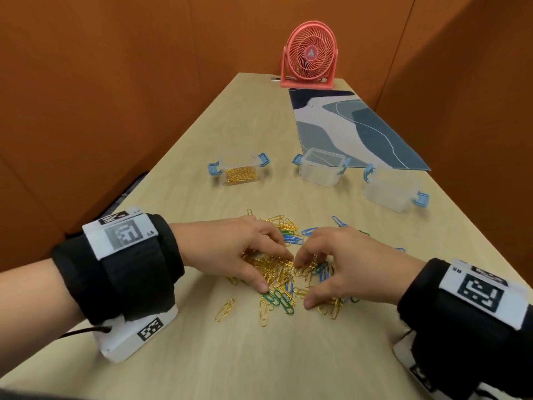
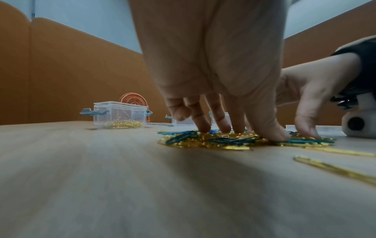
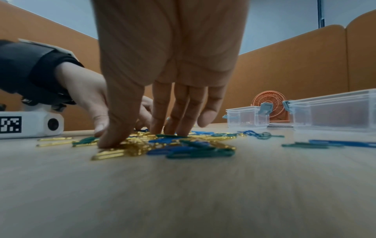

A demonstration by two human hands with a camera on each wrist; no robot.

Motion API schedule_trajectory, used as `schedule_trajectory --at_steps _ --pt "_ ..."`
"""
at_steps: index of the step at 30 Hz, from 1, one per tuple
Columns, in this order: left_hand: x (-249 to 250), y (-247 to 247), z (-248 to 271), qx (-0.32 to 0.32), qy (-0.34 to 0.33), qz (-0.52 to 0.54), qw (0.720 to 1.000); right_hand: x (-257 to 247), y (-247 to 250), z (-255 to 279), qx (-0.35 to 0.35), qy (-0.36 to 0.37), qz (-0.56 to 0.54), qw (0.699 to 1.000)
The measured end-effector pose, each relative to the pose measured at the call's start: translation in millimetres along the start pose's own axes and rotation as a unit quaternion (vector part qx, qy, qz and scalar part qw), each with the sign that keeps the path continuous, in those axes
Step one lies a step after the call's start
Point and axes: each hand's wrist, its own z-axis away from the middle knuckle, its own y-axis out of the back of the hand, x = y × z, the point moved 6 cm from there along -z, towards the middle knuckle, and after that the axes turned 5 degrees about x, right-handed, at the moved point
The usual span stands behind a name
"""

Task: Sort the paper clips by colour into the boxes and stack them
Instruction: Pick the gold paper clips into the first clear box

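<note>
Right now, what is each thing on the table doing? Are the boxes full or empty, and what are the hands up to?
Left box: open, gold clips inside.
Middle box: open, looks almost empty.
Right box: lid not clear, looks empty.
Clip pile: gold, blue and green still mixed on the table.
Left hand: fingertips pressing on the pile.
Right hand: fingertips pressing on the pile.
Fan: upright; running or not, cannot tell.
</note>
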Motion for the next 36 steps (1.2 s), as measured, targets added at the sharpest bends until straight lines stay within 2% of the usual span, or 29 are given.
schedule_trajectory --at_steps 6,10,17,19,21,22,25,27,29,30,32,33,34,36 --pt "-9 7 6 0.021 0.047 0.092 0.994 5 0 -2 0.0 -0.02 -0.035 0.999" --pt "-8 7 2 0.061 0.059 0.106 0.991 5 -2 -3 -0.004 -0.02 -0.035 0.999" --pt "-10 9 3 0.046 0.103 0.109 0.988 3 -2 -2 0.004 0.003 -0.005 1.0" --pt "-16 17 6 0.071 0.124 0.138 0.98 2 -1 -2 0.013 0.008 -0.005 1.0" --pt "-24 26 11 0.103 0.158 0.255 0.948 1 2 -3 0.037 0.017 -0.016 0.999" --pt "-27 27 14 0.108 0.176 0.336 0.919 0 4 -3 0.052 0.022 -0.025 0.998" --pt "-29 27 23 0.091 0.215 0.56 0.795 -2 8 -5 0.076 0.033 -0.032 0.996" --pt "-29 25 28 0.082 0.215 0.657 0.718 -5 6 -7 0.07 0.045 -0.021 0.996" --pt "-29 24 31 0.083 0.212 0.711 0.665 -10 1 -8 0.049 0.066 -0.004 0.997" --pt "-29 22 33 0.081 0.21 0.722 0.654 -12 -2 -9 0.034 0.076 0.004 0.997" --pt "-27 17 35 0.068 0.224 0.715 0.659 -15 -8 -11 0.01 0.094 0.022 0.995" --pt "-27 14 35 0.067 0.236 0.686 0.685 -15 -10 -12 0.006 0.095 0.03 0.995" --pt "-29 11 35 0.072 0.244 0.624 0.739 -14 -11 -12 0.006 0.088 0.037 0.995" --pt "-29 10 33 0.078 0.236 0.417 0.874 -11 -9 -14 0.016 0.057 0.048 0.997"
